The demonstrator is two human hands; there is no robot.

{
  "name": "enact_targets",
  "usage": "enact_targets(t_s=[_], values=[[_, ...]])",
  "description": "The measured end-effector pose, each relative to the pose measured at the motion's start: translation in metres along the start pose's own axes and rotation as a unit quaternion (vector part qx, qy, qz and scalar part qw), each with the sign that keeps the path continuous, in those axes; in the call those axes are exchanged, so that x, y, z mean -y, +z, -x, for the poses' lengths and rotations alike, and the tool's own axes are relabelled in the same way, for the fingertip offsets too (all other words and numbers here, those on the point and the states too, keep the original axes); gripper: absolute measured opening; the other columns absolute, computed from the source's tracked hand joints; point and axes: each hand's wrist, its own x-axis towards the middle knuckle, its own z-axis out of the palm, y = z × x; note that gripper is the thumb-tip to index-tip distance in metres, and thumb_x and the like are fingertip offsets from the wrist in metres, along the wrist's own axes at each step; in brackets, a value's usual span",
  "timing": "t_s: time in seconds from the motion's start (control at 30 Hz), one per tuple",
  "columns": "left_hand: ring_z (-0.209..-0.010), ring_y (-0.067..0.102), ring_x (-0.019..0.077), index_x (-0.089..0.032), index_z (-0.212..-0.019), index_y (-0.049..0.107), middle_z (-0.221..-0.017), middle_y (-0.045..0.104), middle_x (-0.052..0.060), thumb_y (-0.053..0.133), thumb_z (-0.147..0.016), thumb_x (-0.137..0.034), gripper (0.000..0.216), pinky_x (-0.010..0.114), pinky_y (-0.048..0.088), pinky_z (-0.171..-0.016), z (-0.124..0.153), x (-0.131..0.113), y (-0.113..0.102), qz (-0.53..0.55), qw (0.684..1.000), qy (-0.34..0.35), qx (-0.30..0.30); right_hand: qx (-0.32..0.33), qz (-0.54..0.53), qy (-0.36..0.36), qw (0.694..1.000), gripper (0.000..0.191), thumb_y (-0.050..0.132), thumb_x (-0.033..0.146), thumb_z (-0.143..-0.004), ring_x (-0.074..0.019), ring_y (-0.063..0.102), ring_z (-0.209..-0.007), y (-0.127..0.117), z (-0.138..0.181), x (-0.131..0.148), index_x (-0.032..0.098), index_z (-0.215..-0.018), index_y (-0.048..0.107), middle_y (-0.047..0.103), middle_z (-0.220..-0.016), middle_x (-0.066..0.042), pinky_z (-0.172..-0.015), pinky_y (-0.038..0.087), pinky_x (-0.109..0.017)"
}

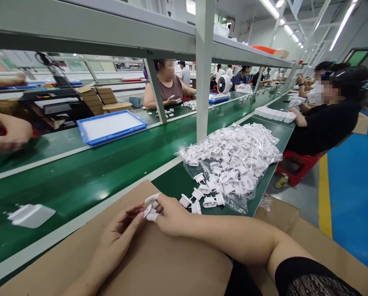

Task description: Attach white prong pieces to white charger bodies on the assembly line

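Note:
My left hand (119, 234) lies over a brown cardboard sheet (171, 263), its fingers apart and holding nothing, with the fingertips close to my right hand. My right hand (168, 213) is curled above the same sheet. White finger covers (151, 208) seem to sheathe its fingertips, and I cannot tell whether a small part sits between them. Just beyond lie several loose white plastic plug parts (207, 198), next to a clear plastic bag (230, 160) heaped with similar parts. A white charger-like block (31, 216) rests on the green belt to my left.
A green conveyor bench (79, 181) runs ahead, under a grey metal shelf (88, 28). Across it stand a blue-framed tray (110, 126) and co-workers. A person in black (322, 123) sits at right on a red stool (297, 166). A hand (8, 133) reaches in at far left.

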Motion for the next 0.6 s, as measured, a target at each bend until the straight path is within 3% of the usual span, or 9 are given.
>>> enact_targets(t_s=[0.33, 0.6], values=[[-0.117, 0.066, 0.0353, -0.024, -0.118, 0.069, -0.127, 0.072, 0.01, 0.059, -0.08, -0.08, 0.069, 0.043, 0.055, -0.098, -0.005, -0.002, -0.006, -0.047, 0.997, -0.024, 0.049, -0.03, -0.103, 0.044, 0.993, 0.046, 0.071, 0.021, -0.086, -0.0166, 0.066, -0.091, 0.009, -0.005, -0.01, 0.023, -0.129, 0.057, 0.066, -0.096, 0.0, -0.091, 0.053, -0.035], [-0.11, 0.068, 0.0261, -0.022, -0.121, 0.069, -0.126, 0.072, 0.009, 0.058, -0.095, -0.059, 0.047, 0.038, 0.052, -0.101, -0.006, -0.011, 0.005, 0.018, 0.993, 0.092, 0.075, -0.053, -0.126, 0.02, 0.99, 0.048, 0.064, 0.022, -0.081, -0.019, 0.066, -0.104, 0.004, -0.011, -0.015, 0.02, -0.128, 0.054, 0.068, -0.116, -0.007, -0.098, 0.05, -0.037]])
